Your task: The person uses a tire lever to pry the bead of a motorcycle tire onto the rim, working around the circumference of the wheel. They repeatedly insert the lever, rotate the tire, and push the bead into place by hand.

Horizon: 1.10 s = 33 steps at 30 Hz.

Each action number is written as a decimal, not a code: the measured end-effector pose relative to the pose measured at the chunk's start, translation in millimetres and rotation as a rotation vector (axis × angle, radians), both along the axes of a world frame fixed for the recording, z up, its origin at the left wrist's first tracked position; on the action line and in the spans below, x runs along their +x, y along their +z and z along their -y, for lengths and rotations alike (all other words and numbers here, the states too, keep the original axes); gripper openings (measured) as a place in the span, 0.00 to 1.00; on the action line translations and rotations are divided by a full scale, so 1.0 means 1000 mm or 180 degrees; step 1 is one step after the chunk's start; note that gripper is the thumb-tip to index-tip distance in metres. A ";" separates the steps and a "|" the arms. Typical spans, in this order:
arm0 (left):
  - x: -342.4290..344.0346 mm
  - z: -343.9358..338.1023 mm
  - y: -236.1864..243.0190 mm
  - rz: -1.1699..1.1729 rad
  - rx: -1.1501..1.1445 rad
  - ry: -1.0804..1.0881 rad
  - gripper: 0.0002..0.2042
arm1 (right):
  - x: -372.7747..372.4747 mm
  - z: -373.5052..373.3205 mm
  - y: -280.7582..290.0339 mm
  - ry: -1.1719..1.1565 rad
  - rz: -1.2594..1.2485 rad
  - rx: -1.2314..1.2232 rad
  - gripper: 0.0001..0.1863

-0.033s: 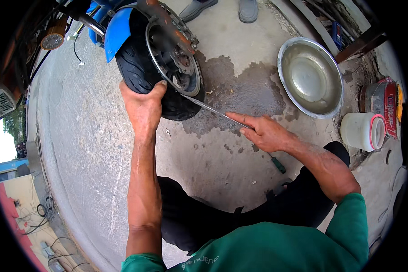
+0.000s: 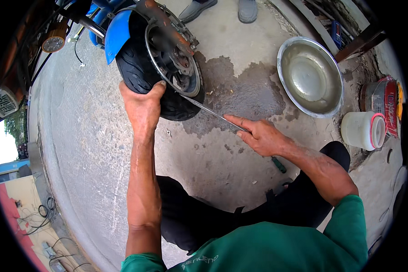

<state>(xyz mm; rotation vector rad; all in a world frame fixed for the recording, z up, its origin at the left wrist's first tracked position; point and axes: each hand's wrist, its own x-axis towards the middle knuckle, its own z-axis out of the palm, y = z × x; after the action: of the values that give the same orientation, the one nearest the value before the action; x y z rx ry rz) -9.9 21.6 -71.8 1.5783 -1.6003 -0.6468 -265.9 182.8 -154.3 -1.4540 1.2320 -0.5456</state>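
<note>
A black motorcycle tyre (image 2: 138, 75) stands at the upper left, under a blue mudguard (image 2: 119, 36). My left hand (image 2: 142, 108) clasps its near side, thumb pressed by the wheel rim (image 2: 196, 88). A long thin metal tyre lever (image 2: 207, 109) slants from the edge between tyre and rim toward the lower right. Its outer end lies in my closed right hand (image 2: 266, 138), forefinger stretched along the shaft. The grip end is hidden by the palm, and the exact seat of the tip is hard to see.
A metal basin (image 2: 283, 81) stands on the right, with a whitish plastic tub (image 2: 356, 130) and a red bucket (image 2: 391, 102) nearer the wall. A green-handled tool (image 2: 279, 165) lies by my right knee. Another person's grey shoes (image 2: 248, 11) show at the top. Wet concrete (image 2: 251, 90) spreads beside the wheel.
My right hand has shifted slightly left and toward me, and the lever's outer end with it. The left hand keeps its place on the tyre.
</note>
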 end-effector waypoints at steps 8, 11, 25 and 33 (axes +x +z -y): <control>-0.006 0.005 0.006 0.0043 -0.0087 -0.0081 0.29 | 0.041 -0.027 0.001 -0.0513 0.0197 -0.0136 0.32; -0.001 -0.004 -0.003 0.0175 -0.0186 0.0209 0.29 | -0.032 0.033 0.015 0.0550 -0.0423 0.0188 0.33; -0.002 0.027 0.031 -0.0086 0.0264 -0.0393 0.27 | 0.051 -0.053 -0.001 -0.0676 0.0256 0.0091 0.34; 0.001 0.021 0.020 0.0099 0.0302 -0.0210 0.34 | 0.073 -0.046 0.011 -0.0620 -0.0375 0.0486 0.33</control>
<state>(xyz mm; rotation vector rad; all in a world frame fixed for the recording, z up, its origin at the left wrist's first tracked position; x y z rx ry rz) -8.4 0.9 -51.9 1.6166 -1.6722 -0.7467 -193.2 228.5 -143.1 -1.2601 1.4863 -0.4897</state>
